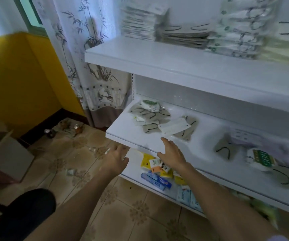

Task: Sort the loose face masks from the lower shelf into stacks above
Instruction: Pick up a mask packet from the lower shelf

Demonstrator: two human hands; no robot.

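Loose face masks lie on the white lower shelf (122, 132): a grey heap with black ear loops (149, 115) at its left end, a white mask in clear wrap (174, 126) beside it, more grey and packaged ones (260, 157) to the right. The upper shelf (157, 56) carries sorted mask stacks (180, 36). My right hand (171, 153) hovers open at the lower shelf's front edge, fingers pointing toward the white mask, holding nothing. My left hand (116, 157) hangs just below and left of that edge, fingers loosely curled and empty.
A bottom shelf holds yellow and blue packets (157, 173). Patterned tile floor (70, 171) lies to the left, with a cardboard box (9, 157), small items by the curtain (65, 128), and a dark chair seat (25, 214) near me.
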